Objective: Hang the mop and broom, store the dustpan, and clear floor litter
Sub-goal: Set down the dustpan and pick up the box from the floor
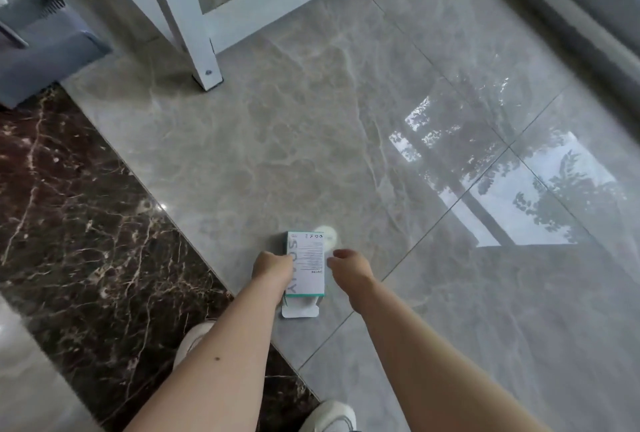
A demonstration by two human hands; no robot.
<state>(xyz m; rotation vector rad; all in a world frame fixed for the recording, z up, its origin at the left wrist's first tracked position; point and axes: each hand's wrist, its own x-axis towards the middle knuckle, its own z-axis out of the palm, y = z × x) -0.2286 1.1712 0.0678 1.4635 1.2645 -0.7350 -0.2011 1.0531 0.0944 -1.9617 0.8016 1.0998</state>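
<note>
A small white and teal cardboard box (306,263) with an open end flap sits low over the grey floor tiles. My left hand (272,267) grips its left side, fingers curled round the edge. My right hand (348,267) hovers just right of the box with its fingers curled under, holding nothing I can see. A grey dustpan (45,40) with comb teeth stands at the top left against the wall. Mop and broom are out of view.
A white frame leg (204,64) stands on the floor behind the box, with a crossbar running to the right. A dark brown marble strip (86,206) crosses the left. My two white shoes (332,416) are at the bottom. A wall base runs along the right.
</note>
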